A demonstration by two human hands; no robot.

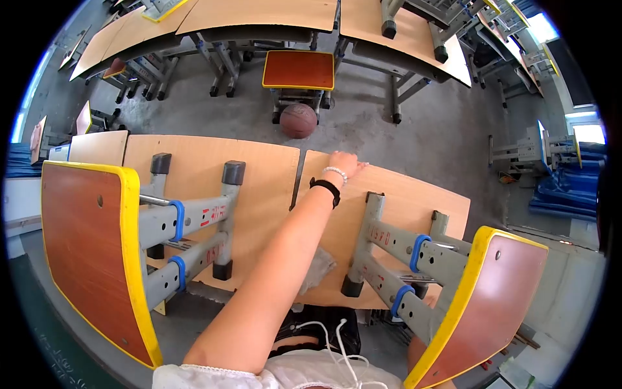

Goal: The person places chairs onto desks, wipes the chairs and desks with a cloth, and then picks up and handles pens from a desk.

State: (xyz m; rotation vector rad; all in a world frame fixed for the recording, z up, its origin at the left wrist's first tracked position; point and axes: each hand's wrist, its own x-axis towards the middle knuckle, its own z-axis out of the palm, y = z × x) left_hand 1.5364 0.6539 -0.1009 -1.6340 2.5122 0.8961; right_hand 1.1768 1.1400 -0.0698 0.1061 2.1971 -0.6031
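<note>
My left hand (344,163) reaches across to the far edge of the right-hand desk (402,185), its fingers curled over that edge. A beaded bracelet (335,172) and a black wristband (327,189) are on that wrist. Under the forearm lies a crumpled greyish cloth or plastic (317,269). My right hand (430,300) is mostly hidden behind an upturned stool (483,311) on the right; its fingers cannot be made out. Another upturned stool (91,253), brown with a yellow rim, rests on the left-hand desk (259,165).
A basketball (299,121) sits on the grey floor before a brown stool (298,70). Beyond it runs another row of desks (259,16). Blue folded material (567,188) lies at the right. A narrow gap separates the two near desks.
</note>
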